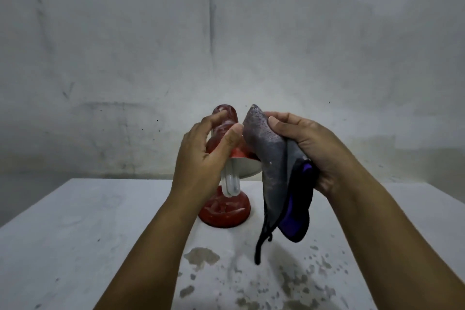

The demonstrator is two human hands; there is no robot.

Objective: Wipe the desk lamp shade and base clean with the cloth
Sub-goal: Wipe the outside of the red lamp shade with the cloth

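Head view: our left hand grips the red lamp shade; right hand is clamped on the cloth, just beside the shade. We'd steady the shade, press cloth flat, then wipe the base below.

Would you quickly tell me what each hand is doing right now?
Left hand: gripping the red lamp at its upper part.
Right hand: closed on the grey and purple cloth, which hangs down.
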